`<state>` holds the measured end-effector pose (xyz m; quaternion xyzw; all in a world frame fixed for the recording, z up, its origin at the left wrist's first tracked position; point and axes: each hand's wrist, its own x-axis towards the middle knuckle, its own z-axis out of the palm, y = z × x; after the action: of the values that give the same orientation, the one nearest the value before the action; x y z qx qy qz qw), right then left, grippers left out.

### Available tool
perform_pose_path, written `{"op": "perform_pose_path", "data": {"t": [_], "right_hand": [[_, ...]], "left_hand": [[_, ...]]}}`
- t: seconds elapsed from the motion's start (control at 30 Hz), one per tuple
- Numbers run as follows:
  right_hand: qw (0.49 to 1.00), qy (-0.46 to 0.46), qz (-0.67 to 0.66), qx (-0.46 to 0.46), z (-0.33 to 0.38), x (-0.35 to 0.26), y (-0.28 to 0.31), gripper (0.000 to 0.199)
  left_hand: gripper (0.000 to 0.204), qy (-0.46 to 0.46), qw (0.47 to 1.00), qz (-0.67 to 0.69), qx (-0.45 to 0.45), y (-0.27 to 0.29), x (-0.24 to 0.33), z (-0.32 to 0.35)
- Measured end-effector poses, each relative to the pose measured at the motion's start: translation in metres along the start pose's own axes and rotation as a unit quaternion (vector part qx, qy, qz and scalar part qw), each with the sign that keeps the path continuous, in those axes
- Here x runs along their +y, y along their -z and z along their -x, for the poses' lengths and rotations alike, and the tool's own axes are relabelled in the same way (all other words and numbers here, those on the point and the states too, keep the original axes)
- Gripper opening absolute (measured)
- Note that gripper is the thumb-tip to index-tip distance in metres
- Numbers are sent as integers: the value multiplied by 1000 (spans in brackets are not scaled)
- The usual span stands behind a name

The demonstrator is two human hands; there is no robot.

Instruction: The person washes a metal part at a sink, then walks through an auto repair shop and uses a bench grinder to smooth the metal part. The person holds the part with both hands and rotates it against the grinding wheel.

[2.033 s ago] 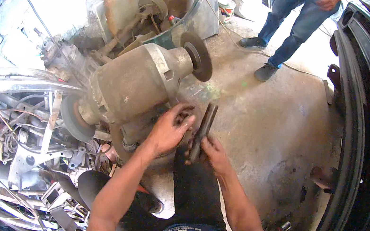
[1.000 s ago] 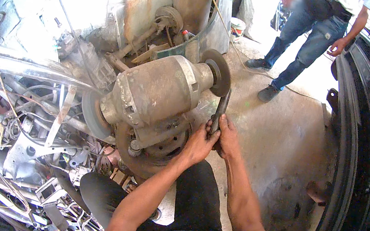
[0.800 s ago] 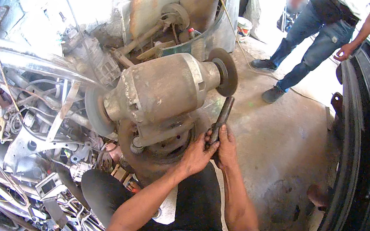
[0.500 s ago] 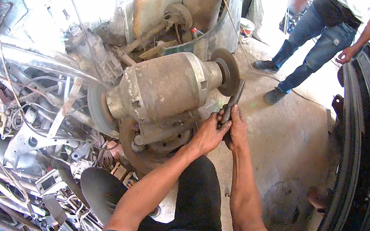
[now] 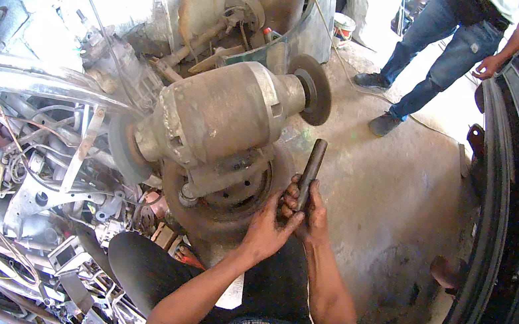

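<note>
A person's bare hands meet around a dark metal rod [image 5: 313, 173] in a workshop crowded with metal parts, the rod tilted with its upper end leaning slightly right. The right hand [image 5: 314, 220] is clamped on the lower portion, its thumb lying along the rod's right side, while blackened fingertips [image 5: 293, 194] press against the left side (whose they are, in the overlap of the two hands, is hard to tell). The left hand [image 5: 271, 225] lies just beside, fingers partly curled and thumb near the rod's lower end; whether it grips the metal cannot be told. Most of the rod rises clear above the fingers, its bare tip below and apart from the right-hand wheel [image 5: 322, 101] of a dusty bench grinder [image 5: 220, 112]. The machine sits on a round, rim-like base [image 5: 173, 179], with a second wheel [image 5: 120, 148] at its other end. At left, scrap parts [image 5: 42, 200] lie heaped; across the concrete floor [image 5: 396, 189], another person [image 5: 444, 72] stands in blue jeans.
</note>
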<state>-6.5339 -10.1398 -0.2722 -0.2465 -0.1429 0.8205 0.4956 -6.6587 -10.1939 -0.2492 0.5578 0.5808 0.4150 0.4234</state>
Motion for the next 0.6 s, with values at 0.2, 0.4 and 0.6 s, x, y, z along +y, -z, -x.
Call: {"op": "perform_pose_path", "data": {"t": [0.2, 0.4, 0.6], "right_hand": [[998, 32, 46, -30, -31, -15, -16, 50], [995, 72, 70, -29, -53, -26, -22, 50], [986, 109, 123, -17, -70, -48, -27, 52]], "left_hand": [[60, -6, 999, 9, 34, -2, 7, -28], [59, -22, 999, -6, 39, -1, 14, -57], [57, -24, 999, 25, 4, -5, 20, -86]]}}
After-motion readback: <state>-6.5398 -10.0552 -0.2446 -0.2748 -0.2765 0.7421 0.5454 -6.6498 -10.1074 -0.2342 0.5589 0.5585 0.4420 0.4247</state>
